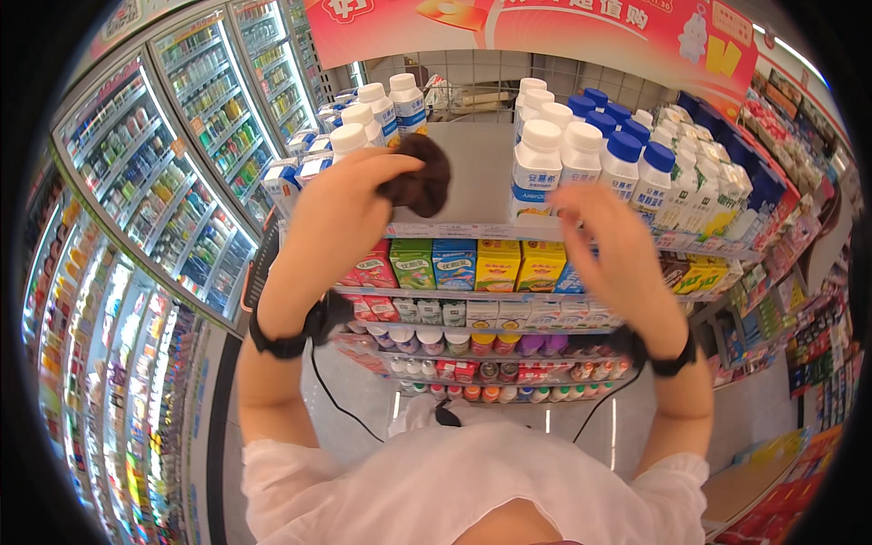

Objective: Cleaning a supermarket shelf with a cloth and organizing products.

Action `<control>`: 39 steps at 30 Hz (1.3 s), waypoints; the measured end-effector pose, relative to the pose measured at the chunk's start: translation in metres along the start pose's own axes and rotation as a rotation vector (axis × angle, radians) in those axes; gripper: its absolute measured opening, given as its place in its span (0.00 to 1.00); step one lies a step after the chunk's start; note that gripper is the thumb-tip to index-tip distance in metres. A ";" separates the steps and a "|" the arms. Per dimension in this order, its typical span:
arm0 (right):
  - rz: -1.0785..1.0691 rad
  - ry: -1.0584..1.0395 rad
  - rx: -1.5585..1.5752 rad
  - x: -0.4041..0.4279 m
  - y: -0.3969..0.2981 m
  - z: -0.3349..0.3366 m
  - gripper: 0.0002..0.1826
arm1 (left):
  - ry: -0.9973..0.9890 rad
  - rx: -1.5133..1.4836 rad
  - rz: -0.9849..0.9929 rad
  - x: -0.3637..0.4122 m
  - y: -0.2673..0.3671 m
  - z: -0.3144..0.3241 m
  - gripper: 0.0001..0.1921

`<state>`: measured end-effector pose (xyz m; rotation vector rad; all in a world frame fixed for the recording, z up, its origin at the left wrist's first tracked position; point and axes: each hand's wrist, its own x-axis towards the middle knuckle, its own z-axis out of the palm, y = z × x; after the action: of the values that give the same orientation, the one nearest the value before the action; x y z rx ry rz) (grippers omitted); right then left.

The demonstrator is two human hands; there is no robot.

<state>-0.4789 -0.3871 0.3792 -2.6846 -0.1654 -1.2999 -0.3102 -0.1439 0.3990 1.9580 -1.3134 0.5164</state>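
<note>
My left hand (340, 211) grips a bunched dark brown cloth (424, 178) over the left part of the grey top shelf (473, 160). White-capped yogurt bottles (375, 99) stand behind that hand, partly hidden by it. On the right, my right hand (610, 255) is raised before the shelf's front edge with its fingers apart. Its fingertips are close to a white-capped bottle (537, 163) in the front row; whether they touch it I cannot tell. Blue-capped bottles (621, 163) stand upright just beyond.
Lower tiers hold drink cartons (475, 266) and capped bottles (490, 393). A wire grid (477, 65) and a red banner (531, 27) rise behind the top shelf. Glass-door coolers (157, 163) line the left. Black wrist straps (279, 340) trail cables (340, 405).
</note>
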 end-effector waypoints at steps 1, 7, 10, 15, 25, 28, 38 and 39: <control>-0.037 0.038 -0.096 0.015 0.008 0.002 0.17 | 0.087 -0.061 -0.029 -0.010 -0.006 -0.002 0.22; 0.133 -0.528 -0.326 0.082 0.019 0.017 0.22 | 0.183 -0.278 -0.273 -0.092 -0.042 -0.006 0.27; 0.055 -0.556 -0.198 0.104 0.007 0.022 0.21 | 0.136 -0.444 -0.357 -0.114 -0.055 0.003 0.28; 0.003 -0.587 -0.154 0.138 -0.011 0.049 0.17 | 0.160 -0.530 -0.356 -0.125 -0.059 0.007 0.26; -0.006 -0.419 -0.519 0.131 -0.005 0.076 0.23 | 0.028 -0.707 -0.194 -0.103 -0.058 0.016 0.26; 0.175 -0.725 0.251 0.101 -0.068 0.063 0.36 | 0.067 -0.788 -0.209 -0.091 -0.048 0.026 0.34; 0.337 -0.393 0.280 0.112 -0.003 0.111 0.22 | -0.117 -0.300 0.156 -0.074 -0.048 0.042 0.31; 0.290 -0.471 0.227 0.121 -0.004 0.122 0.22 | -0.073 -0.234 0.142 -0.075 -0.049 0.049 0.27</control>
<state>-0.3110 -0.3568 0.3997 -2.6399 0.0244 -0.5237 -0.2985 -0.1220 0.2998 1.7142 -1.4948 0.3435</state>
